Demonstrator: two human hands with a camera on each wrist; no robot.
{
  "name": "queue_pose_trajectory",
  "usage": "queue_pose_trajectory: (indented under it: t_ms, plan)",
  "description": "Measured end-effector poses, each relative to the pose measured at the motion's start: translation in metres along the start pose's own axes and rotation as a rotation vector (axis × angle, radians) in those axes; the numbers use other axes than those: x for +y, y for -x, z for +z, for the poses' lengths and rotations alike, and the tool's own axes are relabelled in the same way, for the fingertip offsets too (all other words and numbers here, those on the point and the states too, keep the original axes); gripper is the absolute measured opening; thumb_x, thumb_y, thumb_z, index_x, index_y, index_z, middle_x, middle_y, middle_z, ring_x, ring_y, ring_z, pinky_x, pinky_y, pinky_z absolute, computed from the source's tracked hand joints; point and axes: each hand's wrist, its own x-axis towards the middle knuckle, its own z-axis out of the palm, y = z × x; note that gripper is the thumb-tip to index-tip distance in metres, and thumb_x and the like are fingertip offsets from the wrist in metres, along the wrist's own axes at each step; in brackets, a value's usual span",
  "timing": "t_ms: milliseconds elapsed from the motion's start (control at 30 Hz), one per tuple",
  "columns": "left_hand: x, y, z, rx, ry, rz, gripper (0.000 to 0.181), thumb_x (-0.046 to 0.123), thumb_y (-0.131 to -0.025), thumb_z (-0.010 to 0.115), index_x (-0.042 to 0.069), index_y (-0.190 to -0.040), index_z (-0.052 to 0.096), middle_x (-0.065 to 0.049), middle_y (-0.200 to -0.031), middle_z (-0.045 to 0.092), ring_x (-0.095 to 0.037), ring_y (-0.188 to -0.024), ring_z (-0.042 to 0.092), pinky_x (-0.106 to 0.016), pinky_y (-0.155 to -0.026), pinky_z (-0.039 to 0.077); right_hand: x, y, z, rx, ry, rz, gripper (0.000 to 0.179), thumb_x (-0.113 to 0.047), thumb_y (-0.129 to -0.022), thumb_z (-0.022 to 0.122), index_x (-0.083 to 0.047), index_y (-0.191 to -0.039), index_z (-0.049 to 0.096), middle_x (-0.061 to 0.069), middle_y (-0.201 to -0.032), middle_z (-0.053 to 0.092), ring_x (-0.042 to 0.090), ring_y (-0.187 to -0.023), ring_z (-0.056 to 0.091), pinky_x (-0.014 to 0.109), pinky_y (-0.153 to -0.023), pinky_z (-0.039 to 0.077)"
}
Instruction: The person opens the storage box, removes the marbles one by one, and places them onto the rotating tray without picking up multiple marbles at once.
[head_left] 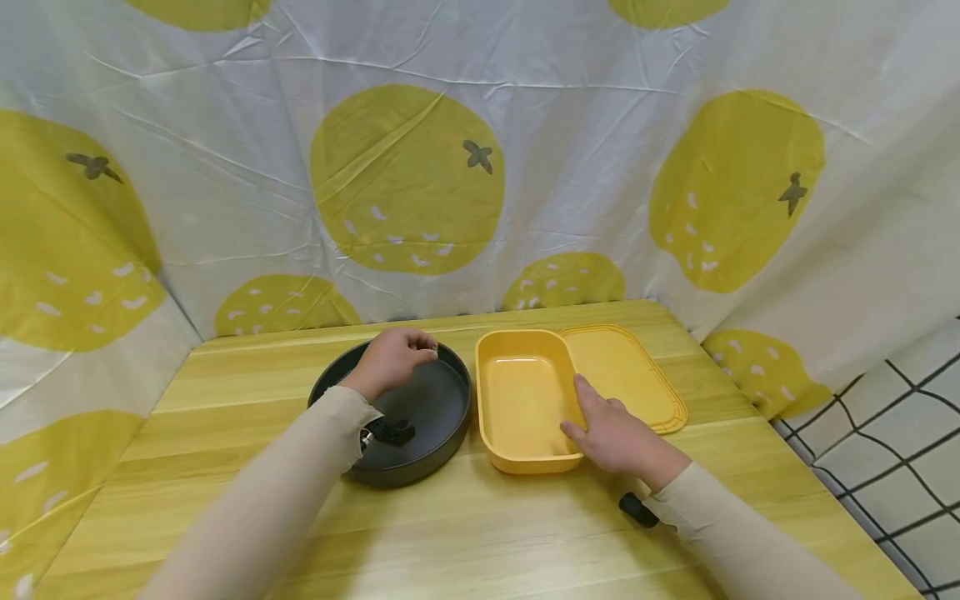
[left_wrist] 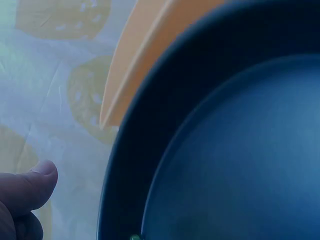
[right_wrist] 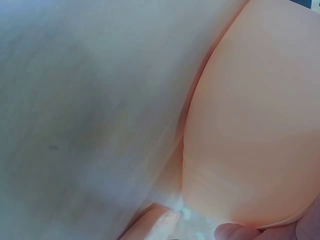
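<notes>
A round dark pan (head_left: 431, 404) stands at the left of the table. My left hand (head_left: 393, 358) hovers over its far side, fingers curled, pinching a tiny greenish thing (head_left: 435, 348) whose kind I cannot tell. In the left wrist view my thumb shows beside the pan's rim, and a small green spot lies at the bottom edge. Right of the pan sits a yellow plastic food container (head_left: 517, 404), its inside facing up. My right hand (head_left: 618, 433) holds its near right wall, thumb over the inside and index finger along the outer rim.
Partly behind the container, a flat yellow lid (head_left: 626, 375) lies on the wooden table (head_left: 465, 542). A patterned curtain (head_left: 562, 167) hangs along the back and sides. Beyond the table's right edge stands a black wire grid (head_left: 885, 442).
</notes>
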Motion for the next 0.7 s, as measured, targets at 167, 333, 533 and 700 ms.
queue_pose_trajectory:
  t_ms: [167,333,533,700]
  plan:
    - [-0.019,0.009,-0.012,0.000,-0.032,-0.021,0.033,0.029,-0.105,0.067,0.012,-0.132,0.074,-0.008,-0.124,0.073,-0.024,-0.096,0.062,-0.039,-0.082,0.050,0.001,-0.003,-0.001,-0.005,0.015,-0.014,0.081,-0.036,-0.111,0.049,0.010,-0.165,0.010,0.028,-0.172,0.020,0.064,-0.142,0.037,0.067,-0.117,0.036]
    - [-0.032,0.017,-0.019,0.020,-0.049,-0.038,0.032,0.028,-0.104,0.068,0.011,-0.131,0.075,-0.009,-0.130,0.072,-0.023,-0.099,0.062,-0.038,-0.083,0.049,0.004,-0.006,-0.002,-0.019,0.023,-0.018,0.080,-0.036,-0.111,0.049,0.009,-0.165,0.010,0.028,-0.172,0.018,0.065,-0.142,0.036,0.067,-0.117,0.036]
    - [-0.044,0.023,-0.026,0.037,-0.064,-0.056,0.032,0.025,-0.104,0.067,0.008,-0.131,0.074,-0.013,-0.135,0.071,-0.031,-0.113,0.065,-0.045,-0.092,0.052,0.008,-0.011,-0.004,-0.030,0.019,-0.028,0.080,-0.036,-0.111,0.049,0.009,-0.165,0.010,0.028,-0.173,0.017,0.066,-0.143,0.033,0.068,-0.118,0.034]
    - [-0.052,0.026,-0.028,0.032,-0.067,-0.082,0.033,0.024,-0.105,0.066,0.007,-0.132,0.073,-0.015,-0.136,0.070,-0.033,-0.117,0.065,-0.046,-0.092,0.053,0.009,-0.012,-0.007,-0.039,0.001,-0.029,0.081,-0.036,-0.111,0.050,0.009,-0.165,0.010,0.028,-0.173,0.015,0.066,-0.145,0.030,0.070,-0.118,0.032]
